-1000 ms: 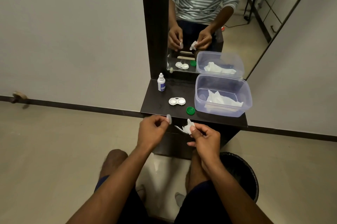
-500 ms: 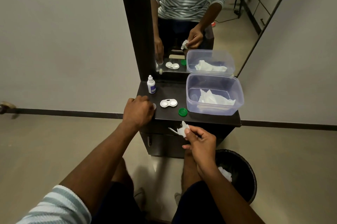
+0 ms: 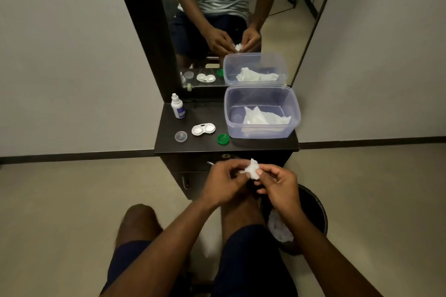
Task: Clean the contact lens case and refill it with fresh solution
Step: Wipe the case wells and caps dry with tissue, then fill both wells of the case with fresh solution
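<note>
The white contact lens case lies open on the dark shelf, both wells uncapped. A clear cap rests to its left and a green cap to its right. The small white solution bottle stands at the shelf's back left. In front of the shelf, my left hand and my right hand meet on a crumpled white tissue, both pinching it with their fingertips.
A clear plastic box with white tissues inside stands on the shelf's right half. A mirror rises behind the shelf. A black waste bin with used tissue stands on the floor at the right, beside my knees.
My left hand set the clear cap down on the shelf left of the case, then came back to join my right hand on the tissue.
</note>
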